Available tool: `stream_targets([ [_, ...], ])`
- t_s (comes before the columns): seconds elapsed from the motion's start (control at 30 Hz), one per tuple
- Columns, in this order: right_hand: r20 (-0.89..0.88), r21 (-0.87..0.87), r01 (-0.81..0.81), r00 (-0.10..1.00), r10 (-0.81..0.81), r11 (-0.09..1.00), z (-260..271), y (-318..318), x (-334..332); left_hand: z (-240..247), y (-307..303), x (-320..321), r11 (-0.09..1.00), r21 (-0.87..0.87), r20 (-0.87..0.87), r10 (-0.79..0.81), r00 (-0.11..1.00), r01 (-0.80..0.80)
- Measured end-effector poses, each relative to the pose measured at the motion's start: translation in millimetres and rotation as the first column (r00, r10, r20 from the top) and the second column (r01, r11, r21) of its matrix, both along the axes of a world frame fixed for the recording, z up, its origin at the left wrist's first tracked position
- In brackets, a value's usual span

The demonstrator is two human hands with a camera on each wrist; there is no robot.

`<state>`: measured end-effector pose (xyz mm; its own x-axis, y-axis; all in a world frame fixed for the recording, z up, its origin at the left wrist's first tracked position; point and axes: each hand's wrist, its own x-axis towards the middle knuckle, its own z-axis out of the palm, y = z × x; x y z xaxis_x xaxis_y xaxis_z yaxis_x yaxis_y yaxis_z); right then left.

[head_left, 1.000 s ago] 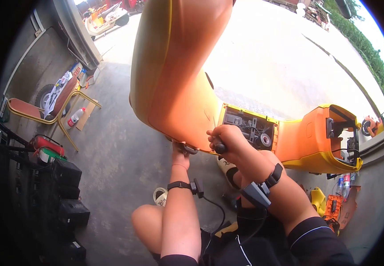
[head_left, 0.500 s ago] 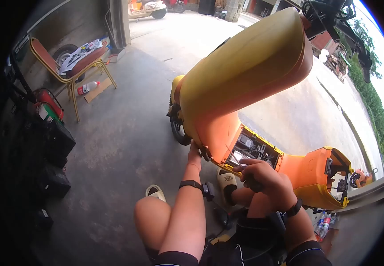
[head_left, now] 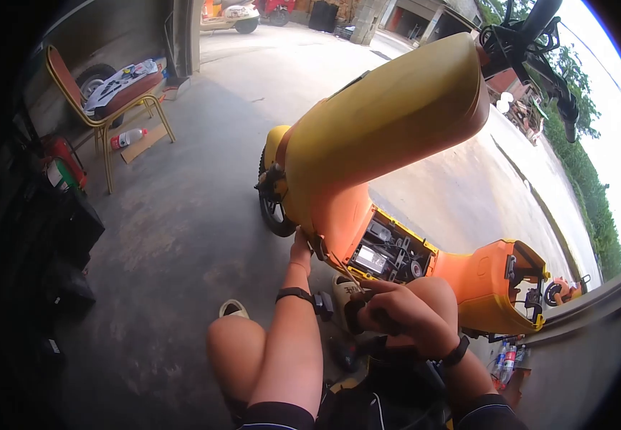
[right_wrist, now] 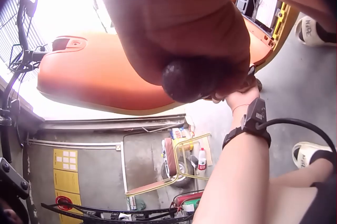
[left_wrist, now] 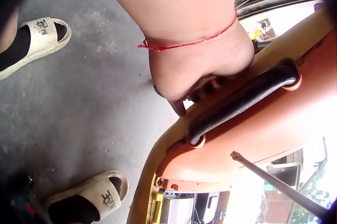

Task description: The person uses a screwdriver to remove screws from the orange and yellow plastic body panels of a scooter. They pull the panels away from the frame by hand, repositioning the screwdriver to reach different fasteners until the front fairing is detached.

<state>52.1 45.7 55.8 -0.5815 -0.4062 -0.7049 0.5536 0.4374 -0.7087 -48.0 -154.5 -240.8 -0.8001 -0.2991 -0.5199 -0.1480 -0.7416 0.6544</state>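
Screwdriver [right_wrist: 192, 79], gripped in the right hand [head_left: 403, 315], has backed toward six o'clock, likely off its screw, while the left hand [left_wrist: 195, 66] grips the panel [head_left: 339, 215].

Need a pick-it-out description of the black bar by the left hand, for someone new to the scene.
Start at the orange-and-yellow scooter and follow its orange panel down to the edge that the left hand grips. The black bar lies just inside that edge, pinned at both ends; it is thick and dark, unlike the thin metal screwdriver nearby.
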Motion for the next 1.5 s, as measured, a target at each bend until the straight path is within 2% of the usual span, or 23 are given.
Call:
stream_targets([
  [0.17,-0.009,-0.058,0.168,0.986,-0.169,0.984,-27.1,12.7,1.4,30.0,0.3,10.2,0.999,0.045,-0.005,-0.020,1.000,0.021],
  [0.3,0.027,-0.063,0.336,0.942,-0.335,0.940,-40.9,11.5,2.3,27.3,-0.3,11.4,0.999,0.014,0.018,-0.035,0.999,0.035],
  [0.37,0.031,-0.060,0.348,0.938,-0.346,0.936,-42.8,8.6,2.4,21.5,-0.6,11.3,0.999,0.026,-0.022,-0.021,1.000,0.021],
  [0.5,0.075,-0.076,0.368,0.929,-0.362,0.927,-55.2,8.2,-4.7,18.4,2.1,10.9,0.999,0.046,0.019,0.018,1.000,-0.019],
  [0.63,0.124,-0.136,0.367,0.928,-0.352,0.920,-56.7,10.8,-11.3,12.2,2.9,13.0,0.999,0.046,-0.044,-0.023,0.999,0.025],
  [0.67,0.107,-0.162,0.412,0.911,-0.399,0.897,-55.1,8.3,-11.8,13.2,1.4,13.9,0.998,0.040,-0.070,-0.054,0.996,0.057],
  [0.7,0.091,-0.191,0.451,0.892,-0.442,0.872,-54.2,4.3,-13.6,14.7,0.8,14.7,0.998,-0.003,-0.050,-0.070,0.996,0.070],
  [0.73,0.100,-0.191,0.434,0.901,-0.422,0.881,-55.3,0.6,-14.6,16.1,1.0,16.5,0.999,-0.006,-0.041,-0.048,0.998,0.048],
  [0.8,0.033,-0.199,0.484,0.872,-0.488,0.852,-57.0,-5.1,-15.2,16.4,3.0,15.5,1.000,0.008,-0.026,-0.025,0.999,0.025],
  [0.87,0.067,-0.201,0.481,0.876,-0.478,0.853,-56.1,-10.7,-15.9,17.1,3.6,17.5,1.000,-0.003,-0.025,-0.006,1.000,0.006],
  [0.93,0.027,-0.201,0.488,0.869,-0.494,0.849,-56.6,-17.5,-16.4,13.1,2.7,15.0,0.999,0.016,0.000,-0.028,1.000,0.028],
  [0.97,0.146,-0.233,0.511,0.860,-0.489,0.828,-48.0,-20.1,-16.6,5.7,-0.7,14.8,0.998,-0.016,0.028,-0.055,0.998,0.055],
  [1.0,0.106,-0.262,0.503,0.863,-0.493,0.824,-61.5,-19.7,-21.7,-1.8,-3.3,11.2,0.995,-0.047,0.039,-0.091,0.995,0.093],
  [1.03,0.067,-0.292,0.468,0.880,-0.470,0.834,-84.2,-17.3,-30.1,2.6,-5.0,6.9,0.999,0.023,-0.029,-0.023,0.999,0.024],
  [1.07,0.106,-0.285,0.483,0.874,-0.474,0.828,-73.9,-19.0,-30.3,12.7,-7.7,8.5,0.997,0.020,-0.113,0.077,0.991,-0.076],
  [1.1,0.123,-0.289,0.502,0.864,-0.488,0.816,-57.6,-21.4,-27.5,49.7,-16.3,15.5,0.988,-0.112,-0.231,0.075,0.970,-0.103],
  [1.17,0.102,-0.319,0.526,0.846,-0.523,0.789,-51.2,-21.8,-26.5,96.5,-45.0,11.3,0.871,-0.184,-0.119,0.440,0.890,-0.456],
  [1.23,0.082,-0.361,0.527,0.839,-0.537,0.769,-44.4,-22.5,-23.2,164.2,-80.5,22.8,0.657,-0.481,-0.269,0.520,0.811,-0.581],
  [1.3,0.052,-0.368,0.521,0.839,-0.542,0.770,-42.8,-20.9,-19.1,261.2,-76.8,53.8,0.377,-0.653,-0.497,0.442,0.747,-0.658],
  [1.37,0.051,-0.378,0.499,0.852,-0.520,0.780,-39.8,-18.9,-16.2,327.0,-68.9,77.8,0.021,-0.639,-0.730,0.299,0.615,-0.769],
  [1.43,0.080,-0.408,0.504,0.850,-0.521,0.761,-42.2,-19.0,-11.4,371.5,-51.1,99.4,-0.093,-0.564,-0.825,0.099,0.556,-0.820],
  [1.47,0.099,-0.430,0.510,0.847,-0.522,0.745,-40.2,-20.8,-8.3,392.2,-40.6,111.4,-0.174,-0.607,-0.785,-0.016,0.619,-0.775],
  [1.5,0.117,-0.439,0.523,0.840,-0.530,0.731,-37.2,-22.3,-5.9,410.9,-35.5,121.9,-0.347,-0.638,-0.685,-0.150,0.712,-0.687],
])
